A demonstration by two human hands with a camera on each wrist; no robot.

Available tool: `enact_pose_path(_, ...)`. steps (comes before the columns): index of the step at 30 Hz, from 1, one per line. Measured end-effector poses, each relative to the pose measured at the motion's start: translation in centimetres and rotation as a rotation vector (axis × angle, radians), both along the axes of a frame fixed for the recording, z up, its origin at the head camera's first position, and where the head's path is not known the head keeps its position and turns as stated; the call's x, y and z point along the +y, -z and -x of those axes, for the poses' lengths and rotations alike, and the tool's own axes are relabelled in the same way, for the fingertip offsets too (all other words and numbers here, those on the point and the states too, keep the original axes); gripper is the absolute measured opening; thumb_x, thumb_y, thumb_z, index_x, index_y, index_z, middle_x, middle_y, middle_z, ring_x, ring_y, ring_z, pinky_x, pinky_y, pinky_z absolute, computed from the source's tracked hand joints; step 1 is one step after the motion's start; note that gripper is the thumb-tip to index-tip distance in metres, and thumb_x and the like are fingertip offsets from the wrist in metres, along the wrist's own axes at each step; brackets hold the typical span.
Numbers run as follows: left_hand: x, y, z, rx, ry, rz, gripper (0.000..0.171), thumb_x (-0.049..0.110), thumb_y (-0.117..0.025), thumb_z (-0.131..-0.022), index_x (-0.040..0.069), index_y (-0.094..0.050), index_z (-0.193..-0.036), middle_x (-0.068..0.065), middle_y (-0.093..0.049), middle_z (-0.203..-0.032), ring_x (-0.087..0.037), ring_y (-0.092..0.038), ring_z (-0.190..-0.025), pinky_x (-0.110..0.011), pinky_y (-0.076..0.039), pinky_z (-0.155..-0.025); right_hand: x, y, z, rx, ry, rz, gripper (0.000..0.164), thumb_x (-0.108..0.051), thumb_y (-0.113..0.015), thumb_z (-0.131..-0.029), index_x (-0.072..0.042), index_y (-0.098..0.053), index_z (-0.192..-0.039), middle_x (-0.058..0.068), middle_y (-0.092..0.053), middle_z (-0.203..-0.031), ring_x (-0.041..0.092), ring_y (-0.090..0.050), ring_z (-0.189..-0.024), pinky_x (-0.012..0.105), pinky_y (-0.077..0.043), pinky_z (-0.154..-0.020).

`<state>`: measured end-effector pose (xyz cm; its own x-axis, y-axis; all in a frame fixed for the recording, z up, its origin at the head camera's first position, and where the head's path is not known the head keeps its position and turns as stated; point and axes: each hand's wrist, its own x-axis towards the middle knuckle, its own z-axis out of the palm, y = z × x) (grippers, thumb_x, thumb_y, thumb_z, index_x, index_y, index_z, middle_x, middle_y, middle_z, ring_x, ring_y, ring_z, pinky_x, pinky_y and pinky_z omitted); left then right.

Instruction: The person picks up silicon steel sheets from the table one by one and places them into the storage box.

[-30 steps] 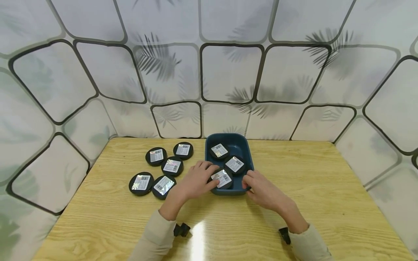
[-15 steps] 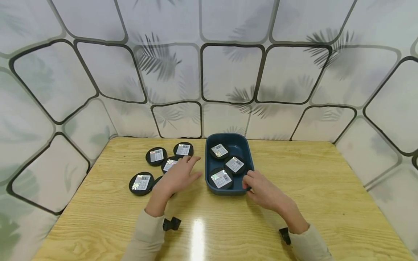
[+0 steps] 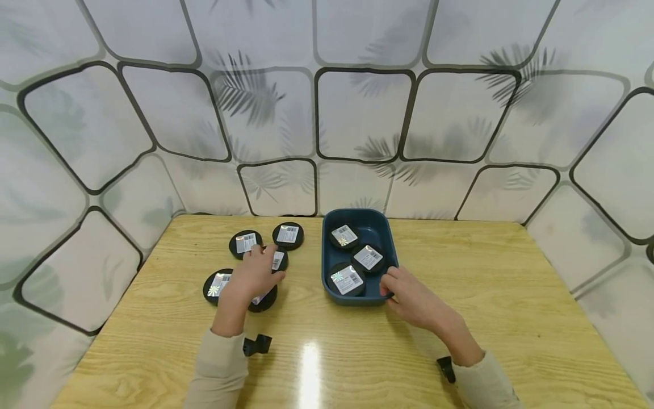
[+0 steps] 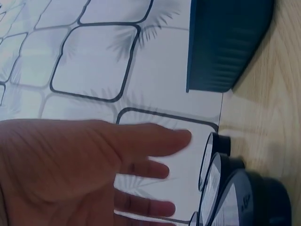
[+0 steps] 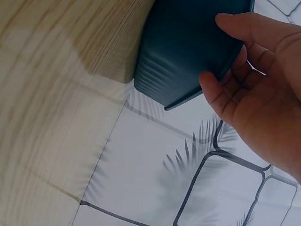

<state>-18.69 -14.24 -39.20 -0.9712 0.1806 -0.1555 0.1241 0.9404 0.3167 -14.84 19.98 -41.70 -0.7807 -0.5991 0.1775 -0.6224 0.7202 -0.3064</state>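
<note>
A dark blue plastic bin [image 3: 378, 232] stands near the table's back edge with three round black tins [image 3: 368, 258] inside, labels up. My right hand [image 3: 411, 298] grips its near right corner; in the right wrist view, thumb and fingers curl over the rim of the bin [image 5: 188, 52]. To the left, my left hand [image 3: 247, 278] hovers over a cluster of similar black tins [image 3: 288, 235] and partly hides several. In the left wrist view, that hand [image 4: 80, 160] has extended fingers and holds nothing; tins [image 4: 254, 197] stand beyond the fingertips, apart from the thumb.
The wooden table [image 3: 485, 267] extends to the right of the bin. Behind it hangs a pale curtain [image 3: 357, 113] with dark outlines and leaf prints. A small black device [image 3: 258, 345] is worn at the left wrist, another [image 3: 446, 369] at the right.
My left hand has left the near tin inside the bin and moved leftward over the loose tins on the table. My right hand keeps its grip on the bin's corner.
</note>
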Motion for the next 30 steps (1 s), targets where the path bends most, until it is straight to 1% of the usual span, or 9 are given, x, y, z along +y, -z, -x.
enact_pose_path(2, -0.4, 0.1, -0.1, -0.041, -0.046, 0.023, 0.067, 0.029, -0.067, -0.094, -0.002, -0.037, -0.145, -0.037, -0.038, -0.136, -0.053, -0.042, -0.125, -0.061, -0.049, -0.085, 0.0, 0.0, 0.0, 0.002, 0.003, -0.002, 0.027, 0.004, -0.074, -0.080, -0.015, -0.056, -0.082, -0.006, -0.046, -0.084, 0.012, -0.040, -0.079, 0.029, -0.041, -0.070)
enact_pose_path(5, -1.0, 0.2, -0.3, -0.098, -0.110, 0.029, 0.069, 0.027, -0.070, -0.090, -0.004, -0.038, -0.142, -0.040, -0.036, -0.135, -0.054, -0.041, -0.123, -0.061, -0.050, -0.083, -0.1, 0.0, 0.1, -0.006, 0.012, -0.007, 0.027, 0.004, -0.075, -0.080, -0.016, -0.056, -0.083, -0.006, -0.046, -0.084, 0.012, -0.040, -0.080, 0.029, -0.041, -0.071)
enact_pose_path(11, -1.8, 0.3, -0.4, -0.126, -0.187, 0.036, 0.075, 0.025, -0.072, -0.085, -0.012, -0.037, -0.141, -0.044, -0.033, -0.136, -0.055, -0.041, -0.119, -0.062, -0.049, -0.085, 0.0, 0.0, 0.0, -0.009, 0.010, -0.004, 0.027, 0.004, -0.074, -0.080, -0.016, -0.056, -0.083, -0.006, -0.046, -0.084, 0.012, -0.040, -0.080, 0.029, -0.041, -0.071)
enact_pose_path(13, -1.9, 0.3, -0.4, -0.130, -0.203, 0.048, 0.077, 0.027, -0.071, -0.085, -0.013, -0.036, -0.141, -0.045, -0.035, -0.134, -0.056, -0.043, -0.117, -0.062, -0.049, -0.085, 0.0, 0.0, -0.1, -0.006, 0.002, 0.001, 0.027, 0.005, -0.074, -0.080, -0.015, -0.056, -0.083, -0.005, -0.046, -0.084, 0.012, -0.040, -0.079, 0.029, -0.041, -0.070)
enact_pose_path(17, -2.0, 0.2, -0.6, -0.128, -0.226, 0.070, 0.072, 0.029, -0.070, -0.085, -0.014, -0.041, -0.135, -0.044, -0.042, -0.124, -0.056, -0.051, -0.107, -0.060, -0.051, -0.081, 0.1, 0.0, -0.1, -0.005, -0.003, 0.005, 0.027, 0.006, -0.074, -0.080, -0.015, -0.056, -0.083, -0.005, -0.046, -0.084, 0.012, -0.039, -0.079, 0.029, -0.041, -0.070)
enact_pose_path(20, -1.9, 0.2, -0.6, -0.115, -0.223, 0.094, 0.069, 0.030, -0.070, -0.084, -0.015, -0.044, -0.129, -0.043, -0.046, -0.117, -0.053, -0.057, -0.099, -0.058, -0.051, -0.081, 0.1, -0.1, -0.1, -0.007, 0.001, 0.004, 0.028, 0.006, -0.074, -0.080, -0.015, -0.056, -0.083, -0.005, -0.046, -0.084, 0.012, -0.039, -0.080, 0.028, -0.041, -0.070)
enact_pose_path(23, -2.0, 0.1, -0.6, -0.111, -0.213, 0.113, 0.069, 0.032, -0.071, -0.083, -0.015, -0.045, -0.127, -0.042, -0.048, -0.114, -0.047, -0.061, -0.092, -0.056, -0.051, -0.080, 0.1, -0.1, -0.1, -0.008, 0.006, 0.004, 0.028, 0.005, -0.075, -0.080, -0.015, -0.056, -0.083, -0.006, -0.046, -0.084, 0.012, -0.040, -0.080, 0.028, -0.041, -0.070)
enact_pose_path(26, -2.1, 0.1, -0.6, -0.113, -0.222, 0.121, 0.073, 0.034, -0.071, -0.084, -0.016, -0.044, -0.129, -0.041, -0.048, -0.114, -0.044, -0.061, -0.090, -0.055, -0.052, -0.077, 0.0, 0.0, -0.1, -0.013, 0.011, 0.002, 0.028, 0.004, -0.075, -0.081, -0.016, -0.056, -0.083, -0.006, -0.046, -0.084, 0.012, -0.040, -0.080, 0.028, -0.041, -0.070)
enact_pose_path(30, -2.6, 0.1, -0.8, -0.127, -0.237, 0.126, 0.078, 0.037, -0.071, -0.086, -0.016, -0.041, -0.134, -0.041, -0.048, -0.115, -0.046, -0.060, -0.091, -0.056, -0.052, -0.077, 0.0, 0.1, 0.0, -0.013, 0.007, 0.000, 0.028, 0.005, -0.075, -0.081, -0.015, -0.056, -0.083, -0.006, -0.046, -0.084, 0.012, -0.040, -0.079, 0.028, -0.041, -0.070)
